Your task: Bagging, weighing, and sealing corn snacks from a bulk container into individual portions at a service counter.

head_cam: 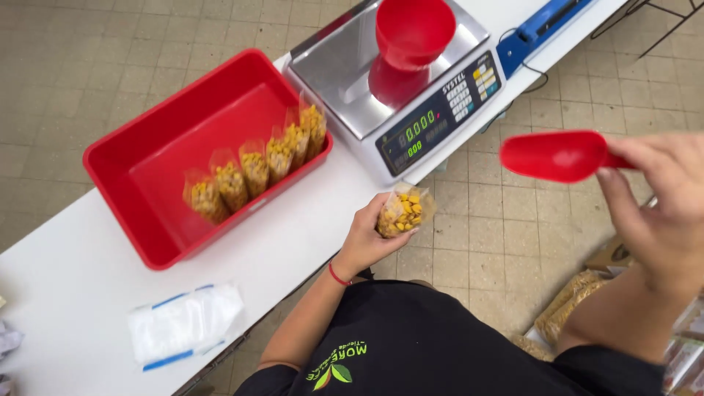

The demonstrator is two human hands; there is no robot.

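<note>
At the worktop's near edge, just in front of the digital scale (400, 110), the left hand (367, 238) has its grip closed around a small clear bag of yellow kernels (402, 213), held upright and off the surface, its mouth apparently open at the top. The right hand (660, 213) is well apart from the scale, out over the tiled floor (499, 235), its grip wrapped around the handle of a red scoop (557, 155); the scoop looks empty as far as I can see into it.

On the scale's steel pan stands a red cup (414, 31), also showing nothing inside from here. To the left of the scale sits a red tub (158, 172), and along its nearer wall five filled bags (257, 170) of the same yellow kernels stand in a row, with room left in the rest of the tub. Further left of the scale, on the white worktop (81, 279), lies a flat stack of empty clear bags (183, 324).

So I judge the work as partly through: five bags are put away, a sixth is filled and in hand but not yet in the tub, and the stack of spare bags suggests more remain to be filled. Below the right hand, away from the scale, a sack of grain (572, 301) lies on the floor.
</note>
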